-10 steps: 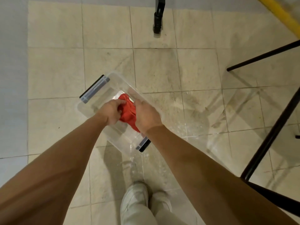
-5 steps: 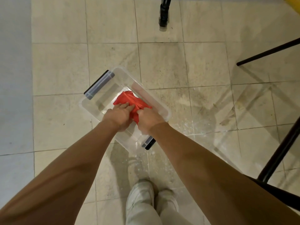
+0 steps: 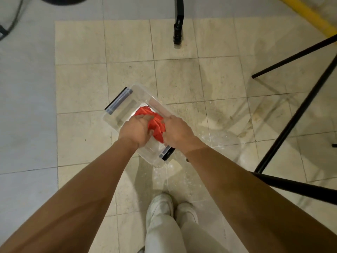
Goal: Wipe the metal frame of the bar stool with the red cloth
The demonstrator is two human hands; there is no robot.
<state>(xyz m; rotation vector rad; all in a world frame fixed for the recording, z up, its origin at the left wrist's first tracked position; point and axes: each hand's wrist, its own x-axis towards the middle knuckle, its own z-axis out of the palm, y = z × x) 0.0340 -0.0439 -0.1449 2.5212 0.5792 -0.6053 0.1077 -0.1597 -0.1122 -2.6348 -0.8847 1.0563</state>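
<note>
Red cloth (image 3: pixel 156 123) bunched over clear plastic tub (image 3: pixel 116 116), long axis running toward the person, left hand (image 3: pixel 135 129) and right hand (image 3: pixel 177 131) both gripping it, black stool frame (image 3: pixel 291 123) right of tub

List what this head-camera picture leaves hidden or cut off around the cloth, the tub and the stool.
- Red cloth: partly covered by the left hand and right hand gripping it.
- Clear plastic tub: near end hidden by both hands; whether it holds water cannot be told.
- Black stool frame: seat and most legs cut off by the right edge.
- Black post: top cut off by the upper edge.
</note>
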